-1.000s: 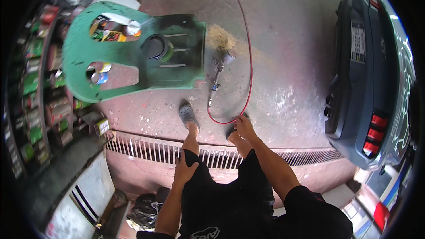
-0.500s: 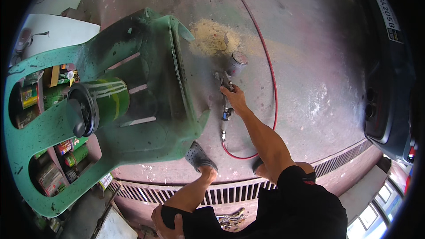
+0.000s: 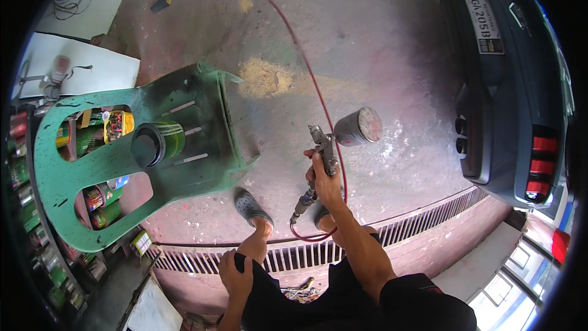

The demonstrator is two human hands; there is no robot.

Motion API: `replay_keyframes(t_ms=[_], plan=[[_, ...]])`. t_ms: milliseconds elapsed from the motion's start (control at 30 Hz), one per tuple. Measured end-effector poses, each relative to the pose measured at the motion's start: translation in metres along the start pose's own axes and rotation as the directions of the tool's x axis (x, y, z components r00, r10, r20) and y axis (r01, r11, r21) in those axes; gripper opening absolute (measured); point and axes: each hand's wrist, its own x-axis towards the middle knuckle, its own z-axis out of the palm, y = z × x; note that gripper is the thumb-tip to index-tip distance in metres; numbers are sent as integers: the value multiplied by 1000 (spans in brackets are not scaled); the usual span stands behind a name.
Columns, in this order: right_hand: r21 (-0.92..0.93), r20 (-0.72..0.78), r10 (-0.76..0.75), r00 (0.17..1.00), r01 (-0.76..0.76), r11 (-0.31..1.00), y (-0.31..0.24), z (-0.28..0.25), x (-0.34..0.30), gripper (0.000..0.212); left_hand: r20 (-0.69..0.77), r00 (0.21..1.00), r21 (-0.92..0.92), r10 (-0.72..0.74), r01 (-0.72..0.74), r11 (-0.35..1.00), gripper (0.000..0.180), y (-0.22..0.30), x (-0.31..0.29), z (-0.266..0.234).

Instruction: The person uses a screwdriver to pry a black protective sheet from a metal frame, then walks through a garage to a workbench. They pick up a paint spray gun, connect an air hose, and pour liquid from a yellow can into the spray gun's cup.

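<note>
My right hand [image 3: 327, 185] grips a spray gun [image 3: 321, 141] by its handle, above the floor in front of my feet. A grey paint-smeared cup [image 3: 354, 129] is joined to the gun and tilts out to the right. From the handle's lower end, past a metal fitting, a red air hose [image 3: 283, 21] loops round and runs to the far side. My left hand [image 3: 236, 274] rests on my left knee with thumb and fingers apart, holding nothing. To the left, a green plastic chair [image 3: 58, 165] carries a green can [image 3: 175, 139] with a dark lid or cup at its mouth.
A dark car [image 3: 514, 98] stands at the right. A metal drain grate [image 3: 422, 219] crosses the floor by my feet. Shelves with several cans [image 3: 30, 214] line the left side. A white panel [image 3: 116, 64] lies beyond the chair, and tools [image 3: 306, 291] lie below me.
The spray gun has risen toward me in my right hand, and its cup has swung out to the right. My view has shifted, showing more of the car and shelves. My left hand stays on the knee.
</note>
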Motion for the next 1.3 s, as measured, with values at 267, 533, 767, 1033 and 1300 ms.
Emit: replay_keyframes(t_ms=[267, 533, 767, 1033, 1300], plan=[[72, -210, -87, 974, 104, 992, -200, 41, -99, 36, -42, 976, -600, 213, -195, 776, 47, 211, 6, -40], [-79, -212, -73, 975, 57, 995, -237, 86, -108, 43, 281, 928, -928, 243, 198, 314, 38, 267, 44, -60], [-151, -179, -63, 982, 36, 988, -212, 105, -78, 44, 297, 929, -953, 222, 275, 125, 37, 252, 73, -51], [-262, -132, -94, 987, 56, 963, -172, 120, -34, 38, 366, 916, -930, 163, 357, 84, 32, 237, 123, -27], [-322, -56, -126, 990, 101, 941, -181, 133, -2, 40, 367, 921, -924, 128, 377, -68, 28, 259, 145, -28]])
